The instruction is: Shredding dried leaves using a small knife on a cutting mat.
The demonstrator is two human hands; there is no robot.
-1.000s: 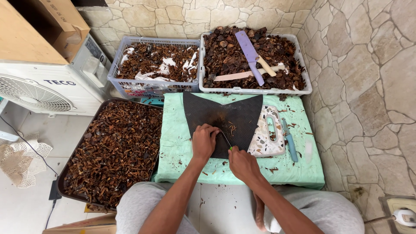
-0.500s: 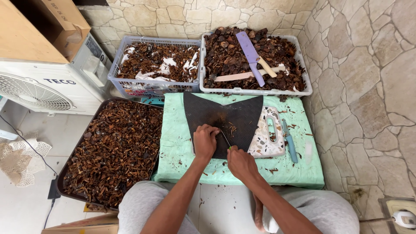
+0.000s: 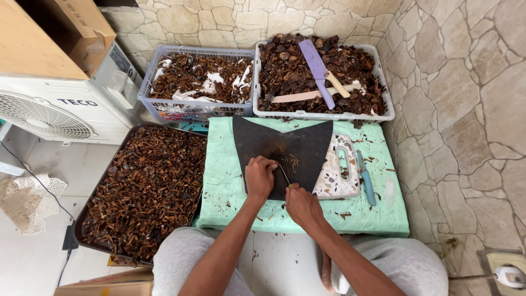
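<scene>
My left hand (image 3: 259, 176) is closed over a small brown piece on the black mat (image 3: 282, 147), which lies on a low table with a green cloth (image 3: 224, 181). My right hand (image 3: 300, 204) grips a small knife (image 3: 285, 176) with a green handle, its thin blade angled up toward the left hand. Brown chips lie scattered on the mat around the hands.
A dark tray (image 3: 145, 192) full of brown dried pieces lies at the left. Two baskets (image 3: 197, 82) (image 3: 323, 77) of brown material stand behind; the right one holds a purple knife (image 3: 316, 71). A speckled cutting board (image 3: 342, 175) and blue knife (image 3: 366, 181) lie right. An air-conditioner unit (image 3: 60, 107) stands far left.
Both hands have stayed on the mat with only slight shifts; the knife blade remains between them. Nothing else has moved.
</scene>
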